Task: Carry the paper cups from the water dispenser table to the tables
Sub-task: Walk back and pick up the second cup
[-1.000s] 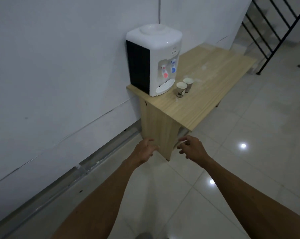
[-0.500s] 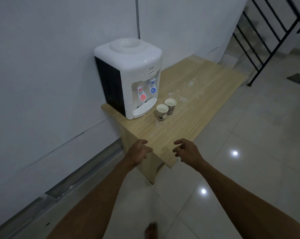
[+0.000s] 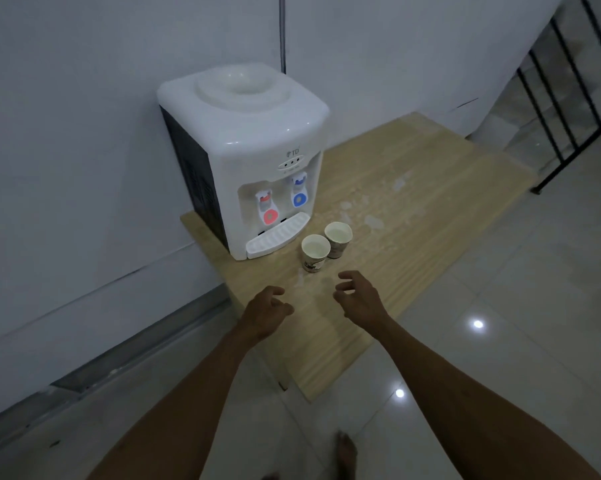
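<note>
Two paper cups stand upright side by side on the wooden table [image 3: 430, 216], just right of the dispenser's drip tray. The nearer cup [image 3: 314, 252] has a printed wall; the farther cup [image 3: 338, 239] touches or nearly touches it. Both look filled with pale liquid. My left hand [image 3: 266, 311] hovers over the table's near end, fingers curled loosely and apart, holding nothing. My right hand [image 3: 358, 297] hovers just below the cups, fingers spread, empty. Both hands are a short gap from the nearer cup.
A white water dispenser [image 3: 247, 157] with red and blue taps stands at the table's left end against the wall. Wet patches [image 3: 371, 220] mark the tabletop beyond the cups. A black stair railing [image 3: 562, 109] rises at the far right. Glossy floor tiles [image 3: 500, 341] lie to the right.
I have stepped closer; the table and dispenser fill more of the view. Both hands have moved forward over the tabletop toward the cups. The cups have not moved.
</note>
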